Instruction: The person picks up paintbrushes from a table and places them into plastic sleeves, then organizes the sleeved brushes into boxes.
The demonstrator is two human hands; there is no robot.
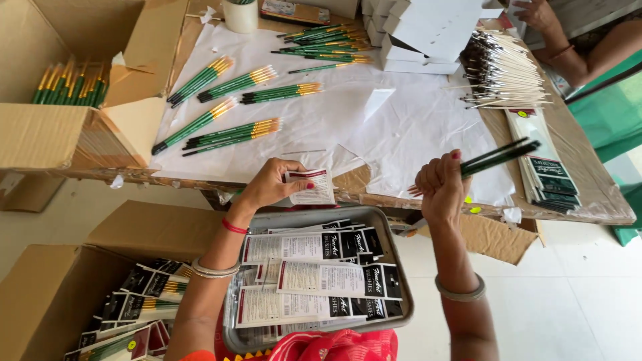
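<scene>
My left hand [271, 184] holds a small clear packet with a printed card [313, 186] at the table's front edge. My right hand [439, 182] is closed around a bundle of green-handled paintbrushes [498, 156], their dark ends pointing up to the right. Below both hands a grey metal tray [396, 257] rests on my lap, filled with several flat printed brush packets [321, 277]. Groups of green brushes with gold ferrules [231, 134] lie on white paper [401, 127] across the table.
An open cardboard box [40, 134] of green brushes stands at the left. Another box [40, 294] at lower left holds packed brush sets. White boxes [428, 33], a pile of pale-handled brushes [501, 73] and a stack of packets [545, 174] sit at right. Another person's hand [542, 17] is at the top right.
</scene>
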